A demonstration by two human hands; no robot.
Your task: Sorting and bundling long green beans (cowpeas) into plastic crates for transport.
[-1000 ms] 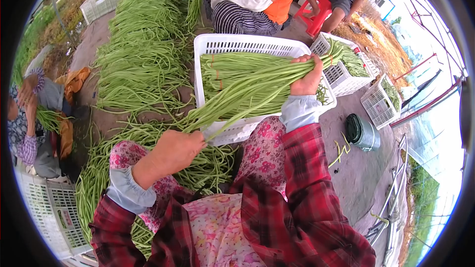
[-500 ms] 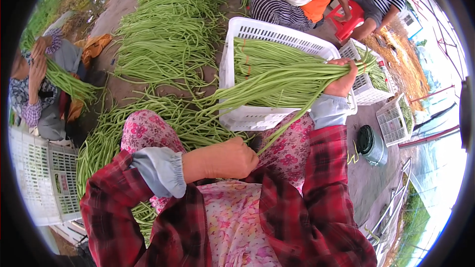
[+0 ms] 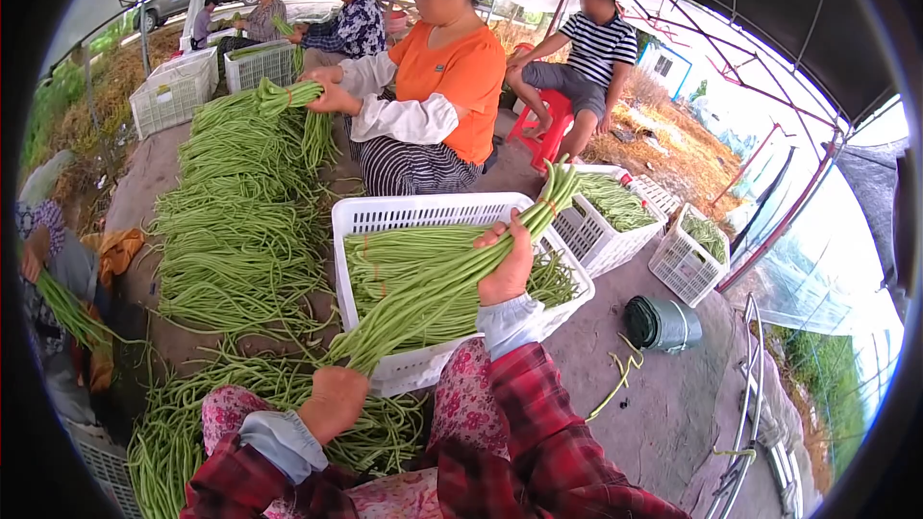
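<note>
A long bundle of green yard-long beans (image 3: pixel 437 274) slants over a white slatted crate (image 3: pixel 433 202). My right hand (image 3: pixel 508 259) is closed round its upper part, just below a thin band near the bean ends. My left hand (image 3: pixel 335 402) is a fist at the bundle's lower end, where the beans run down to it; its fingertips are hidden. More beans (image 3: pixel 404 245) lie lengthwise inside the crate, some tied with thin reddish bands. Loose beans (image 3: pixel 240 423) are heaped around my knees.
A wide row of beans (image 3: pixel 240 231) covers the ground to the left. Across the crate, a person in orange (image 3: pixel 452 86) holds beans; another sits on a red stool (image 3: pixel 543 120). Filled crates (image 3: pixel 615 207) stand at right, near a dark green roll (image 3: pixel 663 324) and metal poles (image 3: pixel 750 404).
The view has tilted up, bringing more people into sight. My left hand has gone from near my lap, with a strand in it, to the bundle's lower end. My right hand still grips the bundle.
</note>
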